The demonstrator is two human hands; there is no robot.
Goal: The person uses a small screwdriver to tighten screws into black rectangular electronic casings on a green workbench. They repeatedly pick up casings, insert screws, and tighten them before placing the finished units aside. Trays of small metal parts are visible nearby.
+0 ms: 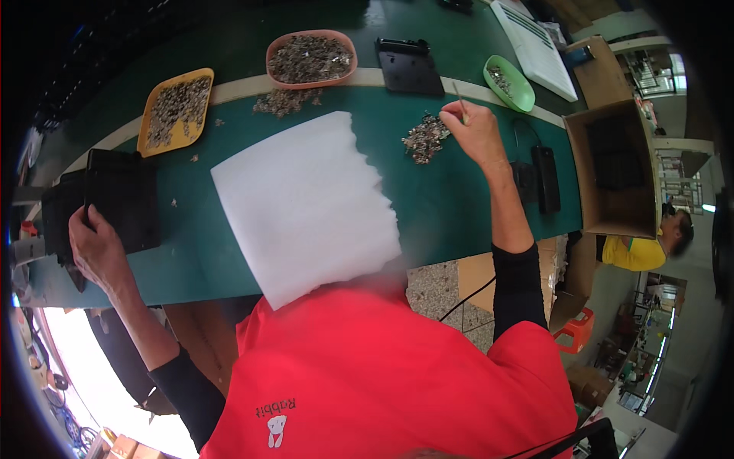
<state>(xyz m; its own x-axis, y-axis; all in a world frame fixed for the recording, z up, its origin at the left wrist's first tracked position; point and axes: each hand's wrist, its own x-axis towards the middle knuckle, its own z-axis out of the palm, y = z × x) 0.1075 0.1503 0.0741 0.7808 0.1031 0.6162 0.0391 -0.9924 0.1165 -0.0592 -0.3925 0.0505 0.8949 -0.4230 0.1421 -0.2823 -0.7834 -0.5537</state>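
Note:
On the left of the green table, my left hand (95,243) is closed at the near edge of a black flat plastic piece (126,199); the fingertips are partly hidden against the black. On the right, my right hand (475,131) pinches a thin stick-like tool (459,98), which points up and away from me. Just left of that hand lies a loose pile of small metal parts (423,141). Between my hands a white foam sheet (306,203) with one ragged edge covers the table and hangs over its near side.
Along the back stand a yellow tray (201,115), a pink tray (272,73) and a green tray (522,92), all with small metal parts. Another black piece (409,70) lies there. A black box with a cable (545,180) and an open carton (619,214) are at right.

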